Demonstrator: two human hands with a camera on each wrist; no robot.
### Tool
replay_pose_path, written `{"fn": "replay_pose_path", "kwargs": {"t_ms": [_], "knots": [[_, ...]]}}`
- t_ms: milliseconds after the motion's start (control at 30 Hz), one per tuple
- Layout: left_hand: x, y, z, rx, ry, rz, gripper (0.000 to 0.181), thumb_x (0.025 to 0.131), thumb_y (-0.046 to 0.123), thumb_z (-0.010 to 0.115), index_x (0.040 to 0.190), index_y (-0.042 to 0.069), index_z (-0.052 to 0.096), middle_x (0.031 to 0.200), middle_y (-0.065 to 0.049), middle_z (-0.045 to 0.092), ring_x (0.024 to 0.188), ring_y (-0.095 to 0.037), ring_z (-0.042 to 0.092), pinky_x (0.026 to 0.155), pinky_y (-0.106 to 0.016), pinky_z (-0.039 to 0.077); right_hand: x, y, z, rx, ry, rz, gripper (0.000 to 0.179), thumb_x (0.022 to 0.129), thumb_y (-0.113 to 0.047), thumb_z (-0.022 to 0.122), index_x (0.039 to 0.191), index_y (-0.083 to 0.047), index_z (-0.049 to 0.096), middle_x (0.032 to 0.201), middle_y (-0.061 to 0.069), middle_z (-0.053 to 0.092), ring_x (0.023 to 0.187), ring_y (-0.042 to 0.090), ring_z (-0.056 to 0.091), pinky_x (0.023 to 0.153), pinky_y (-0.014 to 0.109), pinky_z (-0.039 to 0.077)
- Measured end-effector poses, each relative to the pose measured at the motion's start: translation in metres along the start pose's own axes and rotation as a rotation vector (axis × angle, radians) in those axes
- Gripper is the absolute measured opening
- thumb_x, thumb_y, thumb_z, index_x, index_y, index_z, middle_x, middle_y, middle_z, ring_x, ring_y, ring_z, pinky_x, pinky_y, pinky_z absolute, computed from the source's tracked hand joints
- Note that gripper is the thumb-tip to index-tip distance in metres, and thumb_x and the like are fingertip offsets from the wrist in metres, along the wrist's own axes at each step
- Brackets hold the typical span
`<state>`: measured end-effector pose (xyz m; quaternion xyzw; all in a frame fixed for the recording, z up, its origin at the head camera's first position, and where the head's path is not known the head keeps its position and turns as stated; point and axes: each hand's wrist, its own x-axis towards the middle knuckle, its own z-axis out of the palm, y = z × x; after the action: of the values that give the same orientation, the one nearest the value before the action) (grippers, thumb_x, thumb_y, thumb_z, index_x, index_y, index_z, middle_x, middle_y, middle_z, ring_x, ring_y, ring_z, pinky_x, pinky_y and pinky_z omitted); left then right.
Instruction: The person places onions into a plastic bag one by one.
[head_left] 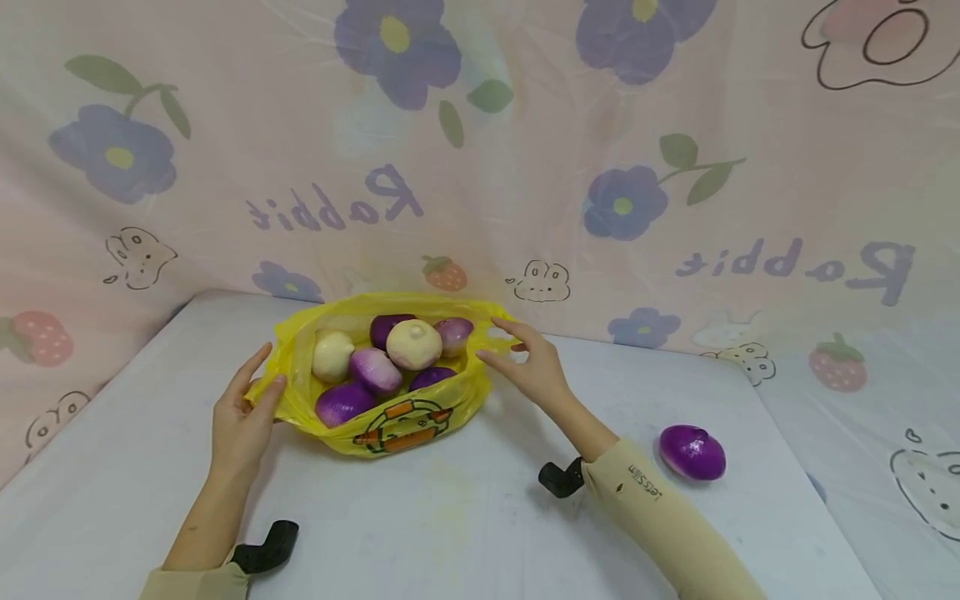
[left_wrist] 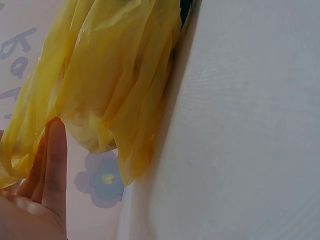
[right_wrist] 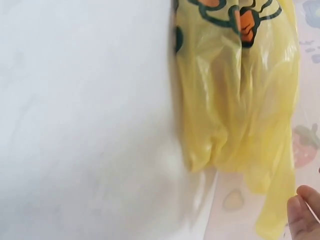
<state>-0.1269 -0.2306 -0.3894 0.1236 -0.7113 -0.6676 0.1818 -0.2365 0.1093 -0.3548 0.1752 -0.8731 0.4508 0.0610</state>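
Note:
A yellow plastic bag point(head_left: 480, 396) with a printed cartoon lies mouth-up on the white table, in the head view. Inside are several onions: purple ones point(head_left: 375, 372) and pale ones point(head_left: 414, 344). At its left end my left hand point(head_left: 243, 425) pinches the bag's edge between thumb and fingers. In the left wrist view the yellow film point(left_wrist: 100, 65) hangs in folds over that hand. My right hand point(head_left: 536, 367) is at the bag's right end, thumb and fingers spread apart, tips right at the rim. A lone purple onion point(head_left: 692, 452) sits right of my right forearm.
The white table point(head_left: 450, 533) runs back to a pink curtain point(head_left: 495, 200) printed with flowers, rabbits and strawberries. Black wrist-worn pieces point(head_left: 266, 547) jut from both wrists over the table.

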Motion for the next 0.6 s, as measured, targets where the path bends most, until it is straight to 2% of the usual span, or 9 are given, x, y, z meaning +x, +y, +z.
{"fn": "replay_pose_path", "kwargs": {"t_ms": [133, 267, 433, 600], "knots": [[0.002, 0.0, 0.0, 0.037, 0.004, -0.015, 0.051, 0.097, 0.018, 0.055, 0.146, 0.017, 0.042, 0.087, 0.021, 0.062, 0.066, 0.003, 0.06, 0.058, -0.013, 0.05, -0.008, 0.011, -0.011, -0.005, 0.015, 0.04, 0.057, 0.083, -0.035, 0.074, 0.134, -0.018, 0.057, 0.14, 0.002, 0.054, 0.12, 0.025, 0.053, 0.097, 0.044, 0.045], [0.002, 0.0, 0.001, 0.029, 0.007, -0.02, 0.05, 0.097, 0.017, 0.055, 0.145, 0.014, 0.042, 0.086, 0.021, 0.062, 0.065, 0.003, 0.06, 0.057, -0.013, 0.05, -0.017, 0.022, -0.02, -0.012, 0.03, 0.086, 0.059, 0.082, -0.038, 0.075, 0.135, -0.021, 0.056, 0.139, 0.001, 0.054, 0.12, 0.024, 0.052, 0.097, 0.046, 0.045], [0.002, 0.0, 0.002, 0.012, 0.009, -0.021, 0.049, 0.097, 0.017, 0.055, 0.144, 0.014, 0.044, 0.085, 0.02, 0.062, 0.065, 0.003, 0.06, 0.057, -0.013, 0.05, -0.026, 0.033, -0.032, -0.027, 0.032, 0.137, 0.061, 0.081, -0.04, 0.074, 0.137, -0.024, 0.054, 0.14, 0.002, 0.052, 0.115, 0.032, 0.055, 0.096, 0.049, 0.045], [0.001, 0.002, 0.002, -0.005, 0.023, -0.031, 0.048, 0.096, 0.016, 0.056, 0.144, 0.015, 0.045, 0.084, 0.019, 0.062, 0.064, 0.003, 0.06, 0.057, -0.013, 0.05, -0.032, 0.041, -0.045, -0.063, 0.036, 0.153, 0.062, 0.081, -0.038, 0.075, 0.137, -0.023, 0.054, 0.14, 0.005, 0.053, 0.111, 0.037, 0.057, 0.095, 0.05, 0.046]]}}
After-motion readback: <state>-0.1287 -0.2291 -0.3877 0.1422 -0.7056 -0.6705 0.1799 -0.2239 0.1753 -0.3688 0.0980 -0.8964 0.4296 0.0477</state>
